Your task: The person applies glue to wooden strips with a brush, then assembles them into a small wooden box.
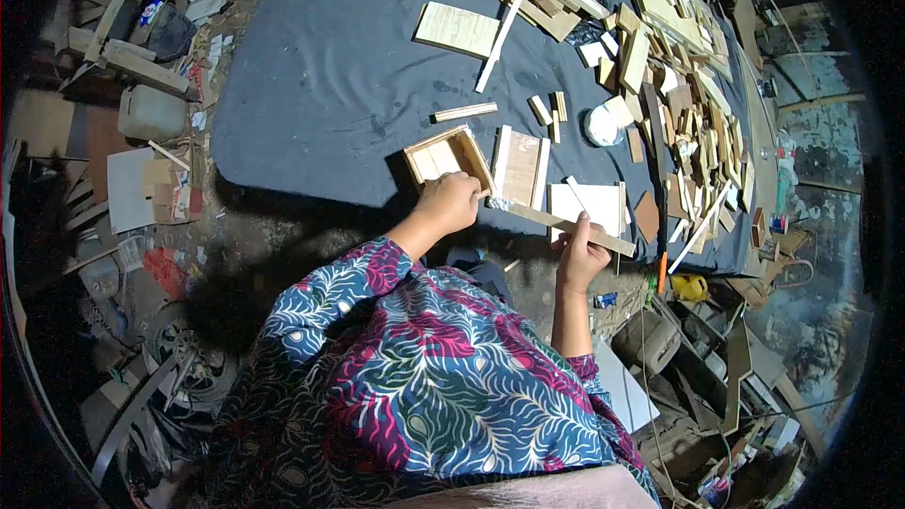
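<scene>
A small open wooden box (pixel 436 158) sits near the front edge of the cloth-covered table. My left hand (pixel 449 202) is closed on its near wall, fingers over the rim. My right hand (pixel 583 256) pinches a flat wooden strip (pixel 542 218), which slants from lower right toward the box. White paste coats the strip's far end, close beside the box's near right corner. Just right of the box lies a wooden panel with two side strips (pixel 519 168). A white panel with edge strips (pixel 603 205) lies partly behind my right hand.
The dark table cloth (pixel 311 85) carries a pale board (pixel 458 30), a white lump in plastic (pixel 603 126), and a heap of wood offcuts (pixel 693 132) at right. Long slats (pixel 509 24) lie at the back. Scrap and containers clutter the floor on both sides.
</scene>
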A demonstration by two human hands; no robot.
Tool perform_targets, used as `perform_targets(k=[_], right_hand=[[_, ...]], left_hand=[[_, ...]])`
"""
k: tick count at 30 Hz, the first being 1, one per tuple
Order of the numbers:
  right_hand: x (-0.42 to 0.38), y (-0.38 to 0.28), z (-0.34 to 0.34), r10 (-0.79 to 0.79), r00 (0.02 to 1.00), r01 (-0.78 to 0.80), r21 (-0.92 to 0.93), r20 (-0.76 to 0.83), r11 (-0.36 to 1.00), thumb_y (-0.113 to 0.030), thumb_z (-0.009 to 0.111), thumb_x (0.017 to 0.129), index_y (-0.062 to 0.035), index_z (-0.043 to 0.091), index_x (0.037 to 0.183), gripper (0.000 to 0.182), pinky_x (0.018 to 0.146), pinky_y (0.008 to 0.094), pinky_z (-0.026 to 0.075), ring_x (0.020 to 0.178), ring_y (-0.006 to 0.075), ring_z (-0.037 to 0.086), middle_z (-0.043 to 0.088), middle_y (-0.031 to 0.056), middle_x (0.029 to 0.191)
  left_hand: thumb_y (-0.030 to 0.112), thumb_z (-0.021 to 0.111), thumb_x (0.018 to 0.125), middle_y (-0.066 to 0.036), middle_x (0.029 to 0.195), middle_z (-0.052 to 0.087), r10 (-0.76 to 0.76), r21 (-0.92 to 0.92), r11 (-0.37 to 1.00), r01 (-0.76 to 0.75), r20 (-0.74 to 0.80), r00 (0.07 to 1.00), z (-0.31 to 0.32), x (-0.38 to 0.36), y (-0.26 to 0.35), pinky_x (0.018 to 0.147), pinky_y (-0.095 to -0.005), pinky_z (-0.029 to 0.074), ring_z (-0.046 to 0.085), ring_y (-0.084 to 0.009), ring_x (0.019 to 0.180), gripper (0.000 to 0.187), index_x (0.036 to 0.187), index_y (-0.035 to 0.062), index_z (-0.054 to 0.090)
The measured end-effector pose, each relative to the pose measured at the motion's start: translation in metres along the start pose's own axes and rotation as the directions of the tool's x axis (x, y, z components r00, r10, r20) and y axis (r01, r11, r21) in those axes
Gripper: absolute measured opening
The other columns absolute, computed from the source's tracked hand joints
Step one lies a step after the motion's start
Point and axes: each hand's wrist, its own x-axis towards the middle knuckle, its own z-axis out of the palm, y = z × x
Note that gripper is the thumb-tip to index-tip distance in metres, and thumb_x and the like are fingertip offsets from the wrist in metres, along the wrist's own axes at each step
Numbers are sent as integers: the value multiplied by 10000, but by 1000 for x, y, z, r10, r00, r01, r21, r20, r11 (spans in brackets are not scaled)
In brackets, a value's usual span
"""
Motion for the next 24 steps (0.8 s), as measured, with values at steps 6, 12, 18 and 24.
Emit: perform_targets(k=[6,12,18,24], right_hand=[[1,12,4,8,1000,-9,25,25,1000,-131,516,812,3,491,614,240,356,213,370,386,83,445,489,45,502],[0,5,7,8,1000,-8,13,9,1000,-138,516,812,2,500,625,233,357,210,369,384,79,448,495,40,502],[0,7,-1,34,999,-34,8,1,999,-109,527,799,8,503,635,203,354,203,383,382,83,459,497,40,504],[-2,12,-2,31,999,-28,94,-30,995,-106,526,799,5,502,639,196,346,213,370,380,86,456,496,45,510]], left_hand=[[93,515,686,-130,747,570,-9,-39,999,10,23,1000,-1,0,1,649,-385,448,553,-301,729,113,751,35,587],[119,547,701,-132,761,573,13,-8,1000,-12,58,998,-2,1,6,642,-374,449,552,-299,742,110,761,36,588],[110,534,724,-140,743,568,19,-30,999,-18,26,999,3,3,4,629,-368,442,546,-306,731,107,752,24,591],[107,526,736,-140,764,578,31,-31,999,-30,50,998,1,5,3,627,-350,446,557,-291,710,125,793,21,596]])
